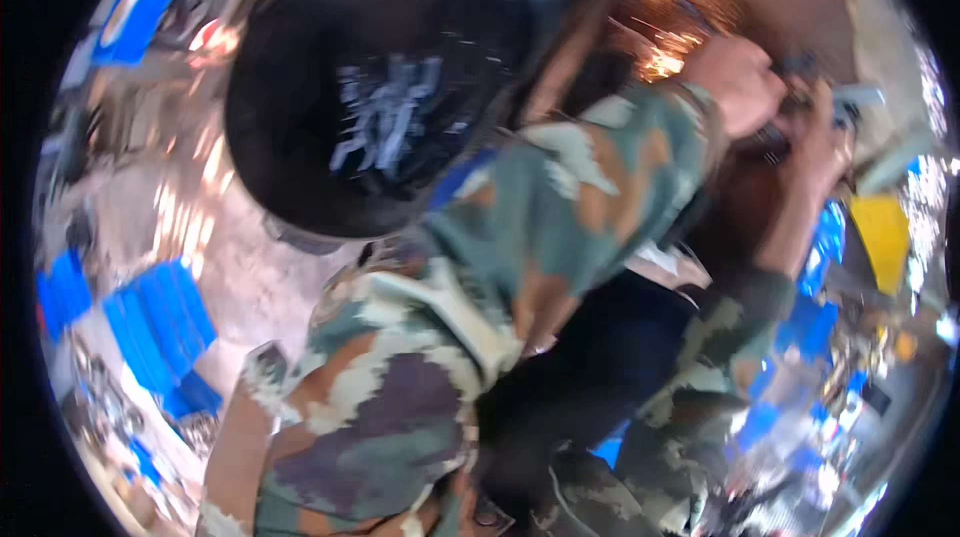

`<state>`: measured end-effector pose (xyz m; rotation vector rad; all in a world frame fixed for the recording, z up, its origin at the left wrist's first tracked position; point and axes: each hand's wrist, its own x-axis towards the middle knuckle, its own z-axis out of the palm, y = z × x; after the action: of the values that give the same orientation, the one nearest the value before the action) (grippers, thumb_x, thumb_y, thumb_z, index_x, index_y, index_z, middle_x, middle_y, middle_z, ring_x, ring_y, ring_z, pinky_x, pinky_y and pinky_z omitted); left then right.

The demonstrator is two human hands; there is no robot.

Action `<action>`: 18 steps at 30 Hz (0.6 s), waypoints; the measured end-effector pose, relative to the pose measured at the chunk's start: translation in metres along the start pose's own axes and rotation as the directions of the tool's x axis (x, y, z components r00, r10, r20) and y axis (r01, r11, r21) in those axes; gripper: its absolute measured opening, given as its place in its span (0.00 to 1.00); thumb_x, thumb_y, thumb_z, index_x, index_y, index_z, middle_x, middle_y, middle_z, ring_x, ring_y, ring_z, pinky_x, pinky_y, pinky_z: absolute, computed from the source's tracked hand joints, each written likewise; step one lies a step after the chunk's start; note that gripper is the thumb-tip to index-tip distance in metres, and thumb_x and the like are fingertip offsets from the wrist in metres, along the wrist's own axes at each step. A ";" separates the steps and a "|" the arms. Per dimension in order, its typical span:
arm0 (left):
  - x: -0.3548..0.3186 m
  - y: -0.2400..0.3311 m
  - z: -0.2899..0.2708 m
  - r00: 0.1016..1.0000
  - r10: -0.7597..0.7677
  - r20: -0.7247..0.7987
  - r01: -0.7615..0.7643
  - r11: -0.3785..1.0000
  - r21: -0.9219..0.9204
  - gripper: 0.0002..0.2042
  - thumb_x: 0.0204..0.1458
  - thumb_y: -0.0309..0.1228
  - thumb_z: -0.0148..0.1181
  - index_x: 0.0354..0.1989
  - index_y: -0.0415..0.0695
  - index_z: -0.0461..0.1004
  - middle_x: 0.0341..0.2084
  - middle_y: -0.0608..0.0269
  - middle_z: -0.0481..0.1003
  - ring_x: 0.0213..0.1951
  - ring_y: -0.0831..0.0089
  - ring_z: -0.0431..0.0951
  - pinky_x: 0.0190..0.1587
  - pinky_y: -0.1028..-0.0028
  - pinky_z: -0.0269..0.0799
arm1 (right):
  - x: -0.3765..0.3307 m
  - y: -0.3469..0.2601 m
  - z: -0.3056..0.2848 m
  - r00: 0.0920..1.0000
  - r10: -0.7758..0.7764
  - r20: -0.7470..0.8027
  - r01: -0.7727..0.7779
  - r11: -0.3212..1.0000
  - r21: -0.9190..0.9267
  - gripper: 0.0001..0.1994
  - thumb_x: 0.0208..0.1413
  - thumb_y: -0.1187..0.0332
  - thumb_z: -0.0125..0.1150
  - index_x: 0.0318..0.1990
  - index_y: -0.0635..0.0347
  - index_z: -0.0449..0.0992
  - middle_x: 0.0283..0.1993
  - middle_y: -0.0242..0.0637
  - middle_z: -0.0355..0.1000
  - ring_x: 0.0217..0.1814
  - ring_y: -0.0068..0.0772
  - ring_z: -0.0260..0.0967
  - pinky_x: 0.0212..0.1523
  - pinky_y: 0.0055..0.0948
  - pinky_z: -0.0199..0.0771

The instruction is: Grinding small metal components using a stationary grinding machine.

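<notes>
My left hand (735, 85) is closed, at the upper right, with its camouflage sleeve stretched across the middle of the view. What it grips is too blurred to make out. Close against it, my right hand (815, 147) has its fingers curled round a dark thing with a pale grey part (860, 95) sticking out to the right. Orange sparks (662, 55) spray just left of my left hand, beside a thin dark bar (695, 15). The source of the sparks is hidden or smeared.
A large round black tub (290, 167) stands at upper left, with several pale silvery strips (385, 117) showing inside. Blue ribbed boxes (160, 322) sit on the floor at left. A yellow panel (882, 242) and blurred blue and metal clutter (800, 417) lie at right.
</notes>
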<state>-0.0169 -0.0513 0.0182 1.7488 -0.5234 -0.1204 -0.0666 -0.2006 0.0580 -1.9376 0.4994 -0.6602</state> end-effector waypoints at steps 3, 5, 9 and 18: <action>-0.001 -0.010 -0.002 0.997 0.056 -0.046 -0.051 0.994 0.102 0.19 0.49 0.44 0.54 0.35 0.39 0.80 0.34 0.44 0.78 0.40 0.46 0.78 0.49 0.57 0.73 | -0.011 -0.006 0.011 0.995 -0.094 0.023 0.095 0.995 -0.033 0.17 0.59 0.63 0.61 0.44 0.73 0.72 0.40 0.41 0.80 0.22 0.30 0.76 0.20 0.25 0.76; -0.004 -0.025 -0.014 0.999 0.024 -0.038 -0.017 0.982 0.188 0.19 0.51 0.44 0.53 0.35 0.39 0.80 0.30 0.45 0.79 0.36 0.48 0.79 0.44 0.57 0.74 | -0.022 -0.008 0.032 0.999 -0.045 -0.007 0.045 0.994 0.096 0.15 0.59 0.67 0.59 0.46 0.74 0.73 0.39 0.43 0.78 0.29 0.25 0.74 0.20 0.23 0.78; -0.011 -0.009 -0.015 0.974 0.204 -0.096 -0.184 0.966 0.183 0.16 0.58 0.34 0.51 0.50 0.38 0.73 0.31 0.43 0.77 0.29 0.48 0.77 0.33 0.61 0.73 | -0.028 -0.028 0.020 0.998 -0.037 -0.050 0.040 0.998 0.049 0.14 0.60 0.63 0.59 0.46 0.65 0.71 0.34 0.44 0.77 0.28 0.36 0.75 0.21 0.30 0.78; -0.005 -0.035 -0.018 0.996 0.078 -0.051 -0.084 0.988 -0.131 0.14 0.56 0.39 0.60 0.38 0.40 0.82 0.20 0.73 0.74 0.25 0.86 0.66 0.27 0.78 0.63 | -0.034 -0.036 0.022 0.996 -0.068 -0.058 0.076 0.987 0.143 0.15 0.61 0.61 0.60 0.47 0.64 0.71 0.33 0.37 0.74 0.31 0.25 0.74 0.16 0.22 0.74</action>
<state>-0.0048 -0.0276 -0.0111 1.5943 -0.5404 -0.0569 -0.0763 -0.1499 0.0743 -1.8110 0.4041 -0.7746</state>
